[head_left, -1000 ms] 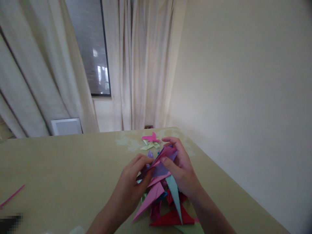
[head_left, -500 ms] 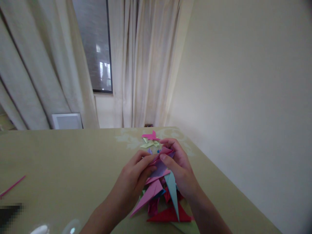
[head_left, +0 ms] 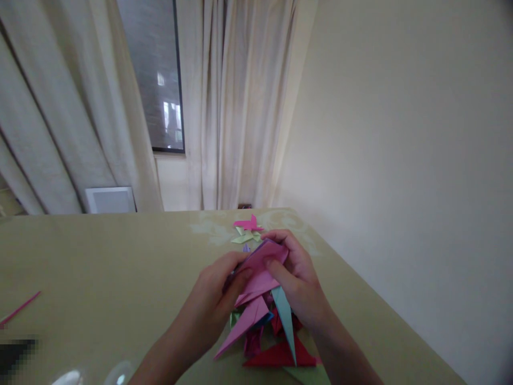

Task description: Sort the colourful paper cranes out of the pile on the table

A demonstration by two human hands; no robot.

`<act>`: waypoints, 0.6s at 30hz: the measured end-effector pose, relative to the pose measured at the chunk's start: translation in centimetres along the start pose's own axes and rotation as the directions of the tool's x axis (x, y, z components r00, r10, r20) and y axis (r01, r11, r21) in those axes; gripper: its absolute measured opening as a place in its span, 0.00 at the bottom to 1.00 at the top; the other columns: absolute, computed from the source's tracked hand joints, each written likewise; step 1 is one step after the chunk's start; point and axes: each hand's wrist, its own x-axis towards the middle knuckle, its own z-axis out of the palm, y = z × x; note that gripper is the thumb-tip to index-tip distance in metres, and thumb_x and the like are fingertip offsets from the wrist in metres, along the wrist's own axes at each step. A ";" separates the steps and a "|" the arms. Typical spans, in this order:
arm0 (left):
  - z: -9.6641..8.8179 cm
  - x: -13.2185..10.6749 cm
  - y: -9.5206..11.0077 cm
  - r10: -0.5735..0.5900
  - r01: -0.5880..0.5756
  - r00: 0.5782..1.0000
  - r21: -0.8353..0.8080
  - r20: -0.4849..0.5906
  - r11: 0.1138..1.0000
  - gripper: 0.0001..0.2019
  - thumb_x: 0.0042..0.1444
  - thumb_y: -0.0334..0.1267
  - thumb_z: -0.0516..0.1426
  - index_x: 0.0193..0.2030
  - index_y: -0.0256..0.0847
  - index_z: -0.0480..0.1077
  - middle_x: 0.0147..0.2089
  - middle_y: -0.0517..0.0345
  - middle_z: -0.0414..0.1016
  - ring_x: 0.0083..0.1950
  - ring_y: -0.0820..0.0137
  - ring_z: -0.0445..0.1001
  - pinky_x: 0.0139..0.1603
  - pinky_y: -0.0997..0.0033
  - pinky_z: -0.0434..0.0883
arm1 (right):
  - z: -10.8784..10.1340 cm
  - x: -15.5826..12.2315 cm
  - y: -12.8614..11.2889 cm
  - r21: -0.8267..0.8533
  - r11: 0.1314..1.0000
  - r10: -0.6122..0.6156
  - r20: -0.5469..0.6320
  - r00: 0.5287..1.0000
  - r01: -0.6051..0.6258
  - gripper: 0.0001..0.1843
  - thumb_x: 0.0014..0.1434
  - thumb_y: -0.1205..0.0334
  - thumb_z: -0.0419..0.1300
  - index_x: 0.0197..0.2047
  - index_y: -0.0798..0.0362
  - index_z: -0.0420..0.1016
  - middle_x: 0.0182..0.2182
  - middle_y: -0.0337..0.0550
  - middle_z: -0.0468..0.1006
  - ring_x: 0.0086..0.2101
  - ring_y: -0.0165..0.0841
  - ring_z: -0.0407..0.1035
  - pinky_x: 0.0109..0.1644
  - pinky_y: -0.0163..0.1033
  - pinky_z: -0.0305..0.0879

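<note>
Between my two hands is a sheet of pink folded paper (head_left: 261,270), with a purple edge showing along its upper left side. My left hand (head_left: 222,283) pinches its left part, thumb on top. On the right, my right hand (head_left: 294,272) grips the other part, its thumb pressing the pink face and its fingers behind. Right below lies a heap of folded paper pieces: a pink pointed one (head_left: 245,327), a light blue one (head_left: 284,318) and a red one (head_left: 280,354). Parts of the heap are hidden by my hands.
Farther back on the table (head_left: 120,267) lie a bright pink folded paper (head_left: 248,223) and a pale green one (head_left: 246,235). A thin pink stick (head_left: 21,309) rests at the far left. A wall (head_left: 401,160) borders the table's right edge.
The paper's upper flap was folded up, baring a purple inside; now it lies down and a pink face covers the purple. Both hands keep hold, thumbs slightly shifted.
</note>
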 end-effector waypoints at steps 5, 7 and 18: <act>0.1 0.3 -0.6 -0.037 0.031 0.971 -0.031 -0.237 0.999 0.06 0.63 0.42 0.64 0.44 0.46 0.75 0.37 0.61 0.81 0.34 0.69 0.81 0.33 0.75 0.76 | 0.0 0.2 0.7 -0.040 0.998 -0.059 -0.029 0.998 0.058 0.13 0.66 0.61 0.64 0.54 0.44 0.75 0.46 0.42 0.78 0.46 0.39 0.74 0.48 0.41 0.72; -0.2 0.1 -0.6 -0.024 0.028 0.961 0.010 -0.276 1.000 0.06 0.62 0.42 0.64 0.38 0.46 0.74 0.33 0.64 0.80 0.30 0.71 0.79 0.30 0.77 0.75 | 0.0 0.3 0.9 -0.026 0.996 -0.083 -0.039 0.996 0.083 0.13 0.67 0.61 0.64 0.55 0.43 0.74 0.48 0.42 0.77 0.46 0.37 0.73 0.49 0.40 0.71; -2.1 0.1 -0.3 0.063 -0.018 0.970 0.191 -0.235 0.982 0.09 0.69 0.42 0.57 0.44 0.46 0.79 0.36 0.64 0.84 0.35 0.71 0.81 0.37 0.77 0.74 | -0.4 0.9 0.9 -0.102 0.974 -0.213 -0.101 0.972 0.202 0.10 0.71 0.59 0.63 0.54 0.44 0.75 0.47 0.42 0.79 0.45 0.35 0.75 0.46 0.37 0.73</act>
